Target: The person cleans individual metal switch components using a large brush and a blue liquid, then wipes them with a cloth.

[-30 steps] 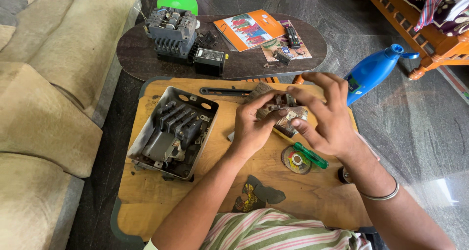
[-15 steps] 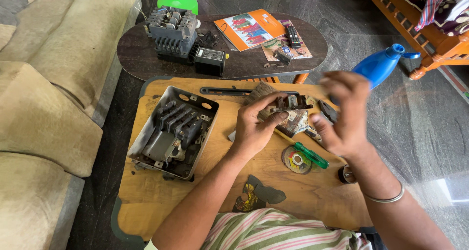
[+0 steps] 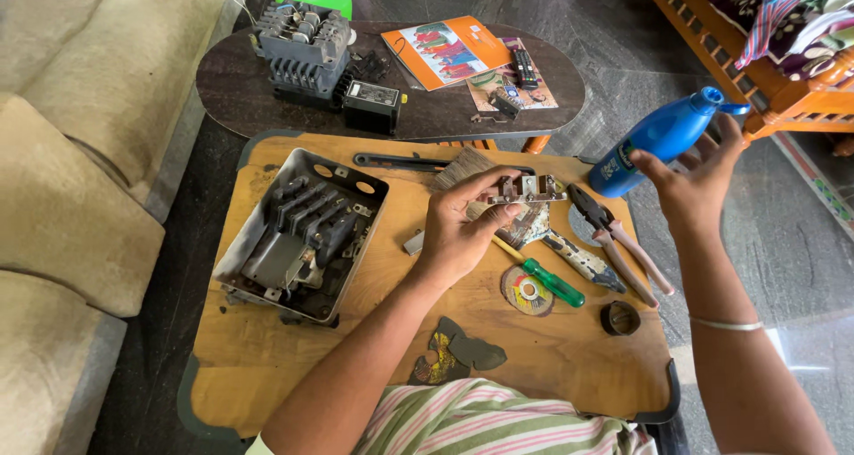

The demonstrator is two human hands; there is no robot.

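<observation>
While the left hand [image 3: 458,233] pinches a small grey metal terminal block [image 3: 525,190] above the wooden work board [image 3: 374,348], the right hand [image 3: 689,184], fingers spread, reaches for a blue plastic bottle [image 3: 658,139] without yet closing on it. The dismantled grey switch box [image 3: 302,233] lies open, apparently still unassembled. Red-handled pliers [image 3: 614,241] and a green-handled screwdriver [image 3: 547,281] lie nearby; an orange booklet [image 3: 445,50] rests on the dark oval table [image 3: 240,90].

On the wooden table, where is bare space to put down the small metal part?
Bare wood lies along the near edge of the wooden table, between the dark scraps and the small black ring, and at the near left corner below the open metal box. It is crowded around the pliers, the green screwdriver and the disc.
</observation>
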